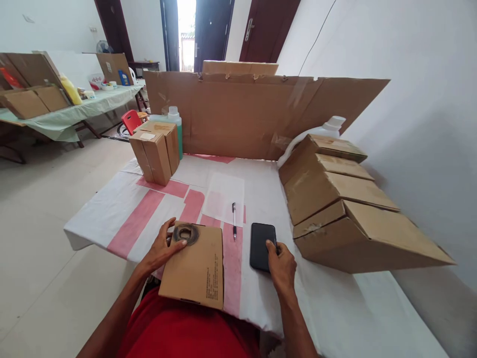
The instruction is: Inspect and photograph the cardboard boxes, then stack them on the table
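A small flat cardboard box (194, 278) lies at the table's near edge, with printed text and a hole ringed by a dark smudge. My left hand (164, 252) grips its upper left corner, thumb on top beside the hole and fingers at the side. On the right, my right hand (282, 263) holds a black smartphone (260, 246) by its right edge, thumb over the dark screen. Between the two hands, a pen (234, 219) with a black grip lies partly on a thin white sheet of paper (223, 191).
The white and pink cloth (136, 226) covers the table. Taped cardboard boxes (158, 151) and a bottle of green liquid (179, 132) stand at left. Stepped cardboard boxes (328, 199) and a white jug (331, 128) are at right. An upright cardboard panel (238, 117) closes off the back.
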A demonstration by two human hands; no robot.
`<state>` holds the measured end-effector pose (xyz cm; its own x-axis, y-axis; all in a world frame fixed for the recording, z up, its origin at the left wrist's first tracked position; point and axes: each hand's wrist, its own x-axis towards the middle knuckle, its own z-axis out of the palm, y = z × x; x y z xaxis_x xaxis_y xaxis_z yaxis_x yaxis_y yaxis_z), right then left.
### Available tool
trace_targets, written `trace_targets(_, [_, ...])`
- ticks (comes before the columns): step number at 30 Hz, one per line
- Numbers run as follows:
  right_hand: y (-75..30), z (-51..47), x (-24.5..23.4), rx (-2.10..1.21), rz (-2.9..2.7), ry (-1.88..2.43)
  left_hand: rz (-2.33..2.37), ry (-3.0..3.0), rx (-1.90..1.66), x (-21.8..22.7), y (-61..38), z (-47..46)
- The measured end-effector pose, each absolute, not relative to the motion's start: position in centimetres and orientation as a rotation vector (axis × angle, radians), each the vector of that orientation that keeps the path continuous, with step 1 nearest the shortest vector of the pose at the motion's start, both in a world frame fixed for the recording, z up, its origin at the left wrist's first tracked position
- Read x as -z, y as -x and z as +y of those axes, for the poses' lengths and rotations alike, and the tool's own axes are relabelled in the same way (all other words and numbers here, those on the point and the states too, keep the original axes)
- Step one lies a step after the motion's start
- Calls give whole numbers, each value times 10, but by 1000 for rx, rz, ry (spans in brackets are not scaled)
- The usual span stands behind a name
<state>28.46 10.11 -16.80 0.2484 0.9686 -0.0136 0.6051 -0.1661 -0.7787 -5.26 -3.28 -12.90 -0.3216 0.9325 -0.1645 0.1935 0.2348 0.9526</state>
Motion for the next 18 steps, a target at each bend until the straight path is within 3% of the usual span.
trace_targets(9, [-277, 77, 163, -352, -1686, 1889, 1854, -1120, -1349, 144, 55, -23])
trace_targets(15, [-265, -15, 203, -646, -2305, 1051, 1831, -1166, -1211, 144, 45, -100])
trace_targets(18, [-251, -44, 218, -681, -2237, 936, 1751, -1163, -1173, 134, 29, -127])
